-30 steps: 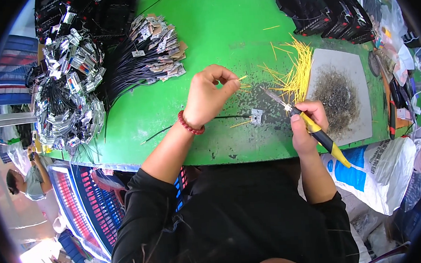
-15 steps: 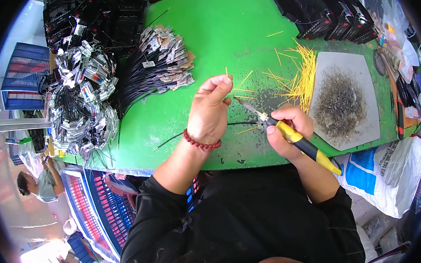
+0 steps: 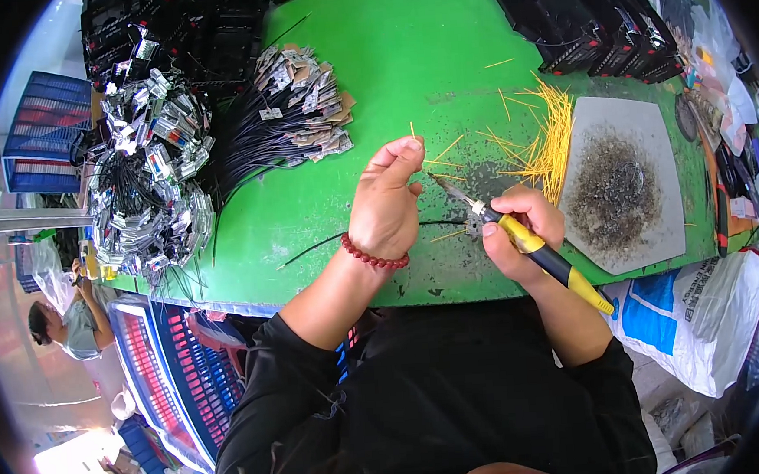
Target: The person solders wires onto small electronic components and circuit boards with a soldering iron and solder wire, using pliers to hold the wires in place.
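My left hand [image 3: 384,204], a red bead bracelet [image 3: 374,256] at its wrist, pinches a short thin yellow wire [image 3: 412,128] between thumb and fingers; its tip sticks up. In my right hand [image 3: 522,228] is a yellow and black soldering iron [image 3: 544,256]. Its metal tip points up and left, close to my left fingertips but apart from them. A black cable [image 3: 315,247] lies on the green table [image 3: 378,72] and passes behind my left hand. By the iron's tip the cable ends in a small metal connector [image 3: 473,224], partly hidden.
Loose yellow wires [image 3: 549,144] lie in a pile beside a grey board [image 3: 669,211] covered with dark crumbs. At left are bundled metal-ended cables [image 3: 148,216] and black cables with tagged ends [image 3: 302,103]. Stacked black parts [image 3: 588,29] stand far right. A person [image 3: 77,329] is at far left.
My left hand has shifted slightly right with the yellow wire still pinched. The right hand and soldering iron are almost unmoved.
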The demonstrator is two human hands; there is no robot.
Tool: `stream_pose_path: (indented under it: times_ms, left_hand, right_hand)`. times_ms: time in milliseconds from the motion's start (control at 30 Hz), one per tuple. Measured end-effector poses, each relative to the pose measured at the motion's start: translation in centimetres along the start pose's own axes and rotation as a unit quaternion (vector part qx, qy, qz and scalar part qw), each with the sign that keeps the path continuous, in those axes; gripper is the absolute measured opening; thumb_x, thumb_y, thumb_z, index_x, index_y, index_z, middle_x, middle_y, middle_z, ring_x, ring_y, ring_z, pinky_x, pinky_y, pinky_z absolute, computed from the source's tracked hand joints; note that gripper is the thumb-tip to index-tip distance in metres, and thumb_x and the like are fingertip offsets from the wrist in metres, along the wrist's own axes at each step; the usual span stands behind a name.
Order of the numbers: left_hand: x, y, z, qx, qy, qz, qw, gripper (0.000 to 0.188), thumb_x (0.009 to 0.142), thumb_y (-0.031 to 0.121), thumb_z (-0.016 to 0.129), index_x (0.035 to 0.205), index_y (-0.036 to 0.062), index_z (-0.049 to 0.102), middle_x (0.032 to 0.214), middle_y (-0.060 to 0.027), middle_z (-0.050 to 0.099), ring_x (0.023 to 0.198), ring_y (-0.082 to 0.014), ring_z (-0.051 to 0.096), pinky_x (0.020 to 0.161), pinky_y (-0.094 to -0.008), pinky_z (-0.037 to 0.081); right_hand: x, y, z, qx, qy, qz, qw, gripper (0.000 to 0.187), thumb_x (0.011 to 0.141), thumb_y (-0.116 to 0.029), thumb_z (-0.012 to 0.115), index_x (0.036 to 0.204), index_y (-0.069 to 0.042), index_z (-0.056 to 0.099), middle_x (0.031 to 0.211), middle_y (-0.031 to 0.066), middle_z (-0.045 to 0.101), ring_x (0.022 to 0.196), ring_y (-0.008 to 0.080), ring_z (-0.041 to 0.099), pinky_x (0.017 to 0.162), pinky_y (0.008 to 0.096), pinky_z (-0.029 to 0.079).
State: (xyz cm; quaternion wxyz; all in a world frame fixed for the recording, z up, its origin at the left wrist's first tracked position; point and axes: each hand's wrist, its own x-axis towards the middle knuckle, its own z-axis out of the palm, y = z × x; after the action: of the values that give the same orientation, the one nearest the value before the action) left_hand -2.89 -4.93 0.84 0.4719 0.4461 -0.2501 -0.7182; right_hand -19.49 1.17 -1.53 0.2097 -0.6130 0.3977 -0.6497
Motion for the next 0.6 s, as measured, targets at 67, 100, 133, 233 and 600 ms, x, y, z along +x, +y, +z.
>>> stream_pose_path:
  times_ms: [67, 100, 133, 233, 600]
  left_hand:
    - [-0.02, -0.01, -0.04, 0.003, -0.002, 0.0, 1.0, 0.012, 0.091, 0.023, 0.065, 0.099, 0.0161, 0.061, 0.091, 0.0085, 0.057, 0.086, -0.0086, 0.049, 0.076, -0.0283, 0.034]
    - [0.02, -0.06, -0.06, 0.006, -0.005, 0.001, 1.0, 0.012, 0.09, 0.024, 0.066, 0.099, 0.0162, 0.061, 0.09, 0.0087, 0.057, 0.086, -0.0086, 0.049, 0.075, -0.0281, 0.034]
    - [0.0, -0.11, 0.02, 0.005, -0.004, 0.0, 1.0, 0.012, 0.09, 0.024, 0.066, 0.099, 0.0162, 0.061, 0.09, 0.0087, 0.057, 0.086, -0.0086, 0.049, 0.075, -0.0281, 0.034]
    - [-0.2, -0.31, 0.03, -0.001, 0.005, -0.009, 1.0, 0.013, 0.09, 0.025, 0.066, 0.099, 0.0166, 0.061, 0.089, 0.0087, 0.057, 0.086, -0.0084, 0.048, 0.075, -0.0279, 0.033]
    - [0.22, -0.6, 0.02, 0.008, 0.018, -0.014, 1.0, 0.014, 0.09, 0.024, 0.066, 0.101, 0.0169, 0.061, 0.089, 0.0087, 0.056, 0.086, -0.0082, 0.048, 0.075, -0.0279, 0.033]
  right_hand:
    - [0.06, 0.01, 0.11, 0.006, 0.004, -0.006, 1.0, 0.022, 0.07, -0.01, 0.072, 0.085, -0.002, 0.059, 0.061, 0.0057, 0.055, 0.047, 0.0123, 0.049, 0.042, 0.0248, 0.036]
    - [0.15, -0.02, 0.26, 0.01, 0.005, -0.005, 1.0, 0.021, 0.07, -0.011, 0.072, 0.085, -0.002, 0.059, 0.061, 0.0056, 0.055, 0.047, 0.0122, 0.049, 0.043, 0.0246, 0.036]
    - [0.2, 0.01, 0.35, 0.014, 0.006, -0.004, 1.0, 0.021, 0.07, -0.011, 0.072, 0.085, -0.002, 0.059, 0.062, 0.0056, 0.056, 0.047, 0.0121, 0.049, 0.043, 0.0244, 0.036]
    - [-0.31, 0.47, 0.33, -0.024, -0.006, 0.033, 0.999, 0.02, 0.071, -0.009, 0.071, 0.085, -0.002, 0.059, 0.063, 0.0051, 0.056, 0.047, 0.0109, 0.048, 0.043, 0.0239, 0.036]
    - [-0.2, 0.31, 0.1, 0.011, -0.017, 0.038, 0.999, 0.022, 0.07, -0.006, 0.071, 0.087, -0.001, 0.059, 0.062, 0.0049, 0.054, 0.048, 0.0103, 0.048, 0.044, 0.0234, 0.035]
